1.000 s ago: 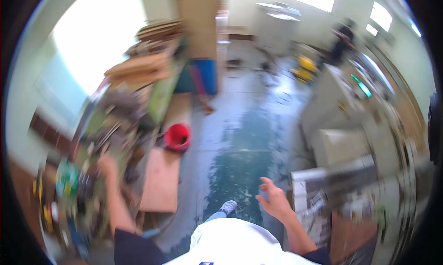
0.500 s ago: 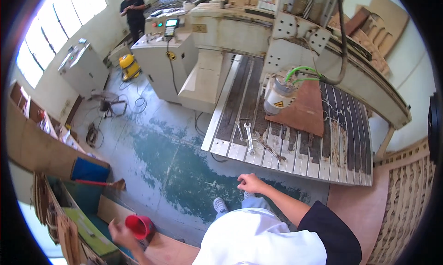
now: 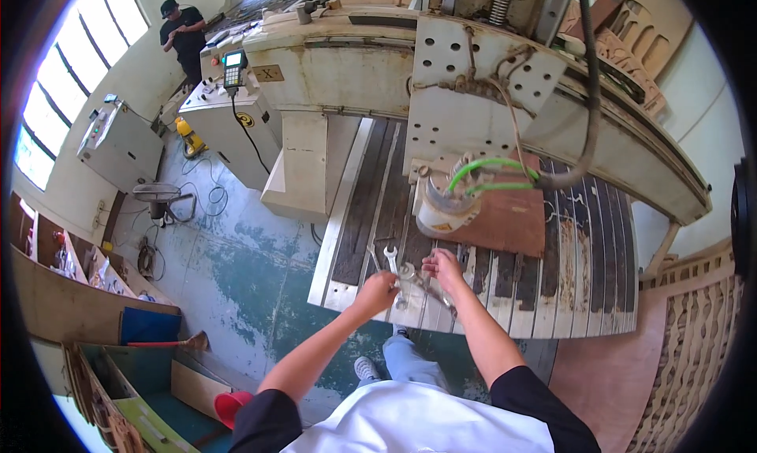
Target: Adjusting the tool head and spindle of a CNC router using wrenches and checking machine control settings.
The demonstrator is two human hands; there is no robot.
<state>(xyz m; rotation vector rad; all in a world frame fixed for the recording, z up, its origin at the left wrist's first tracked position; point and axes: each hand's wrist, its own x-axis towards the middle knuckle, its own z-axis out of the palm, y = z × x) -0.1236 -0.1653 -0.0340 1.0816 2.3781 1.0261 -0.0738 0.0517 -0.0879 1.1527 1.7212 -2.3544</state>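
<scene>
My left hand (image 3: 377, 292) is at the near edge of the slotted machine bed (image 3: 520, 315), its fingers curled at the shaft of a double open-end wrench (image 3: 391, 257). A little to the right my right hand (image 3: 445, 268) hovers over the bed, fingers loosely bent and apart, with nothing clear in them. Between the hands lies another metal wrench (image 3: 430, 287), slanting toward the front edge and partly covered by the right hand. A thinner metal tool (image 3: 372, 254) rests left of the wrenches. Just beyond my right hand hangs the cylindrical spindle (image 3: 443, 210) with green hoses.
A reddish-brown board (image 3: 512, 224) lies on the bed under the spindle. The gantry (image 3: 347, 74) spans behind, beside a control cabinet (image 3: 229, 130) with a handheld controller. A person (image 3: 183, 39) stands far left. Bins and a red bucket (image 3: 229, 407) are at lower left.
I have come closer to the machine. Both hands have moved forward over the bed: the left from beside the red bucket, the right from in front of the bed's edge.
</scene>
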